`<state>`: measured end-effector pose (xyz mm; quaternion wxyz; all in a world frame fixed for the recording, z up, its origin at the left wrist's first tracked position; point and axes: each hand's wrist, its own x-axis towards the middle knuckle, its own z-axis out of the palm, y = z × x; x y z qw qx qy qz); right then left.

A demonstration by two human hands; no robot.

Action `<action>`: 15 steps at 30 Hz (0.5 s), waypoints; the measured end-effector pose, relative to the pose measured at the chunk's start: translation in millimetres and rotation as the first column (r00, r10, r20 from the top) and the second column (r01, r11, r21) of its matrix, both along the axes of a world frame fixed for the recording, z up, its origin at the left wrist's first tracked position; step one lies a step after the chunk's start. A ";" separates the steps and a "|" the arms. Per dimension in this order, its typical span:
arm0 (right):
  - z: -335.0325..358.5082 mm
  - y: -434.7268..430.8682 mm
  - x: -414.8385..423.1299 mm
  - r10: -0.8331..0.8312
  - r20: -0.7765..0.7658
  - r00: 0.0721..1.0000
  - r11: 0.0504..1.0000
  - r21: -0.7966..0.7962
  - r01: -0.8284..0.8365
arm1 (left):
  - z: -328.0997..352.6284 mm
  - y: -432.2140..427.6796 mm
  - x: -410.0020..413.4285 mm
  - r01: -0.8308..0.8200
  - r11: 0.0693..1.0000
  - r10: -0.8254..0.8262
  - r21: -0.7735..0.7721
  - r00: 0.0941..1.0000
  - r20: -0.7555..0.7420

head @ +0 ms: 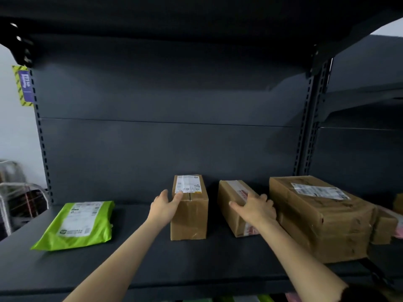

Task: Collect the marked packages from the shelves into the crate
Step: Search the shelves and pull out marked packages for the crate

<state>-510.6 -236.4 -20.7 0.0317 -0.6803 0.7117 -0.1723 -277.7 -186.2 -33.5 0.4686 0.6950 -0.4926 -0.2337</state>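
The left hand is up against the top left edge of the middle box. Its fingers look straight. One rests on top of the box, right by the white label, and the others lie along the box's left side. It touches the box but does not squeeze it.

The right hand lies palm down on top of the taped box. Its fingers are open and spread out, and the thumb sticks out to the left. The fingertips reach toward the right edge of that box. I cannot tell if they hook over it.

Both boxes are brown and sit on the dark grey shelf, in the lower middle of the frame, with a gap between them. The big box sits just to the right of the taped box and also has a white label on top. A little brown box peeks out behind the big box at the right edge of the frame.

At the lower left, well apart from the boxes, a green bag with a white label lies flat on the same shelf.

At the upper left, a purple and yellow tag hangs on the shelf post. A blurry wire rack stands at the left edge of the frame.
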 end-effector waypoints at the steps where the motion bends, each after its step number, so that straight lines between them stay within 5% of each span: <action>1: -0.9 -2.8 -0.1 0.000 0.010 1.000 1.000 0.009 0.000 | -0.5 -4.1 -0.8 0.007 1.000 -0.007 0.005 0.999 -0.037; 4: -2.0 -8.7 -5.9 0.004 0.257 0.966 1.000 0.016 -0.008 | -4.4 -13.1 -2.3 0.018 1.000 -0.019 -0.003 0.991 -0.132; 6: -2.4 -12.3 -12.2 0.001 0.565 0.825 0.998 0.053 -0.037 | -7.4 -16.1 -4.1 0.015 1.000 -0.018 -0.018 0.983 -0.182; 8: -6.0 -14.6 -18.1 -0.033 0.715 0.698 0.994 0.097 -0.052 | -9.3 -17.8 -6.7 0.000 0.999 -0.008 -0.035 0.977 -0.215; 11: -16.9 -16.4 -24.2 -0.100 0.732 0.674 0.981 0.184 -0.054 | -10.1 -18.4 -9.6 -0.024 0.998 0.010 -0.058 0.970 -0.242; 15: -26.1 -19.9 -26.1 -0.041 0.611 0.791 0.993 0.115 -0.037 | -11.6 -15.7 -12.1 -0.051 0.997 0.032 -0.061 0.962 -0.271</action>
